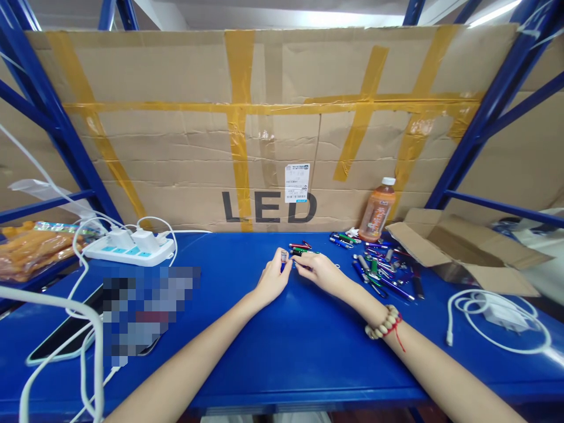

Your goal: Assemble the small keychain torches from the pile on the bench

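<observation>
In the middle of the blue shelf, my left hand (pixel 273 276) is closed around a small blue tube with a shiny silver or clear end (pixel 284 257), held upright between thumb and fingers. Close beside it on the right, my right hand (pixel 319 270) has its thumb and fingertips pinched together; whatever lies between them is too small to make out. Just behind the hands lie a red pen-like metal tube (pixel 299 246) and a green one, the latter partly hidden by my right hand.
A pile of coloured metal tubes (pixel 383 270) lies at right, before an orange drink bottle (pixel 378 211) and an open cardboard box (pixel 458 247). A charger with white cable (pixel 502 311) sits front right. At left are a power strip (pixel 132 251), phone (pixel 66 329) and loose cables.
</observation>
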`<move>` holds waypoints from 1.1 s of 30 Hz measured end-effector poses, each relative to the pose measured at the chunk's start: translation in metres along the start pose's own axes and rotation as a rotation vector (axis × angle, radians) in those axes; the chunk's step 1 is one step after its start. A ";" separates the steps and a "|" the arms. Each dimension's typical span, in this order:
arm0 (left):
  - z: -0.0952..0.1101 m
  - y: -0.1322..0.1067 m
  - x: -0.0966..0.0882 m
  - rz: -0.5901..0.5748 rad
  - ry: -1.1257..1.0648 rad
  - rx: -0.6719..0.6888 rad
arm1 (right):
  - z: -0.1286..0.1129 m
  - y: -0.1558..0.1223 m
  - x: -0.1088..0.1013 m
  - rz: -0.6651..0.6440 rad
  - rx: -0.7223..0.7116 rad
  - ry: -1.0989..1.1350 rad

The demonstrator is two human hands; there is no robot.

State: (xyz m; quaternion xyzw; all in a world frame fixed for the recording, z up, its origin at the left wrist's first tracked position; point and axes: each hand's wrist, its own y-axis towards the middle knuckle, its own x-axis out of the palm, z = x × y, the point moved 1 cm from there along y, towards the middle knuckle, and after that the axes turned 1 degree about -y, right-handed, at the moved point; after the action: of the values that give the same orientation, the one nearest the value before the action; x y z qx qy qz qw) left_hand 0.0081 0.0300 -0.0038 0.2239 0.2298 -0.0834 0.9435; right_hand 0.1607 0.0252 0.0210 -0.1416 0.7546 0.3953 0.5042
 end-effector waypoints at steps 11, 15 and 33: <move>0.004 -0.003 -0.002 -0.067 -0.094 -0.050 | 0.001 -0.002 -0.008 0.201 0.097 0.077; 0.004 -0.003 -0.002 -0.078 -0.048 -0.040 | -0.005 -0.001 -0.008 0.281 0.099 0.101; 0.010 -0.005 -0.001 -0.126 0.033 0.000 | -0.003 -0.002 0.001 0.297 0.085 0.102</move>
State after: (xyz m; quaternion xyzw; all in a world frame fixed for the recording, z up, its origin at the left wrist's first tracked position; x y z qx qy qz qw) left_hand 0.0097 0.0211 0.0024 0.2106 0.2590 -0.1391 0.9323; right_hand 0.1597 0.0217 0.0195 -0.0269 0.8081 0.4254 0.4066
